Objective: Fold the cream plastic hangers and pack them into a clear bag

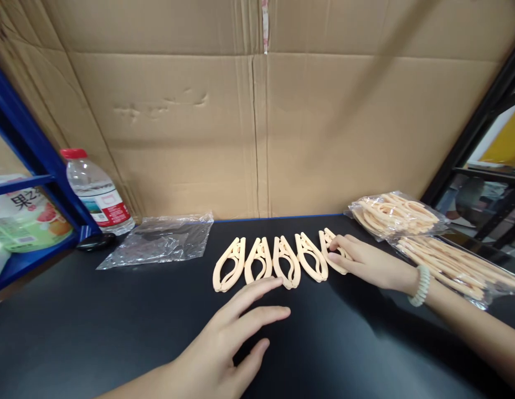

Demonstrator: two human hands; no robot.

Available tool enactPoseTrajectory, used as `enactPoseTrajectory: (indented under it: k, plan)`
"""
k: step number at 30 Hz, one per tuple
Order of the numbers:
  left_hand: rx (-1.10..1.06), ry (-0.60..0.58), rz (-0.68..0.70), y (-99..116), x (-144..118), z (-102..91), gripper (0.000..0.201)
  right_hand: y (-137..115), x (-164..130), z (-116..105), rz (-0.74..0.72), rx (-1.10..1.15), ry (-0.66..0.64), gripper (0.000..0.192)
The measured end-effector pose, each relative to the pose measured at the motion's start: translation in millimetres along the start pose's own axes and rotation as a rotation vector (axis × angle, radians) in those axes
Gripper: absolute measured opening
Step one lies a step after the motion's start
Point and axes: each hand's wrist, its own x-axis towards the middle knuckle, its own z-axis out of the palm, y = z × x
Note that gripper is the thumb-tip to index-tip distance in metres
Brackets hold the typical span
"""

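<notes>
Several peach-coloured folding clothes hangers, folded up, lie in a row on the black tabletop (116,327). At the right end of the row, my right hand (361,257) has its fingers bent over the last hanger (324,246), partly covering it. A pale beaded bracelet (420,285) circles the right wrist. My left hand (228,332) hovers with fingers spread and nothing in them, just in front of the middle hanger (297,271). Its index fingertip overlaps that hanger's lower end in view; whether they touch I cannot tell. The leftmost hanger (217,274) lies beyond the left hand.
Clear bags of more hangers, one (394,216) behind another (448,266), lie at the right. A flattened clear plastic bag (158,241) and a red-capped water bottle (97,194) are at the back left. Cardboard (178,138) walls the back; a blue frame (20,111) stands left.
</notes>
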Motion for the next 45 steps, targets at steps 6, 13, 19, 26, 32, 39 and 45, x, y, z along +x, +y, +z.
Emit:
enactPoseTrajectory:
  k: [6, 13, 19, 26, 32, 39, 45]
  plan:
    - [0.113, 0.039, 0.143, 6.4, 0.0, 2.6, 0.056, -2.7, -5.7, 4.0, 0.008, -0.063, -0.014, 0.046]
    - [0.285, -0.043, 0.138, 9.0, 0.2, -1.1, 0.053, 0.5, -7.3, 7.8, -0.044, -0.241, 0.110, 0.047]
    - [0.467, -0.058, 0.095, 4.8, -1.2, 1.3, 0.048, -32.7, -15.6, 17.9, -0.282, -0.303, 0.219, 0.050]
    - [0.632, -0.022, -0.111, 1.4, 0.8, 7.8, 0.050, -55.6, -33.4, 42.5, -0.348, -0.247, -0.023, 0.066]
    - [0.694, -0.104, -0.272, -4.1, -3.2, 17.6, 0.069, -51.3, -30.7, 49.7, -0.272, -0.169, -0.106, 0.067]
    - [0.609, -0.225, -0.316, -13.6, 6.7, 11.3, 0.080, -52.6, -17.1, 53.2, -0.279, -0.156, -0.097, 0.071]
    - [0.541, -0.298, -0.404, -28.9, 34.0, 4.1, 0.087, -50.1, 10.4, 51.0, -0.249, -0.172, -0.069, 0.072]
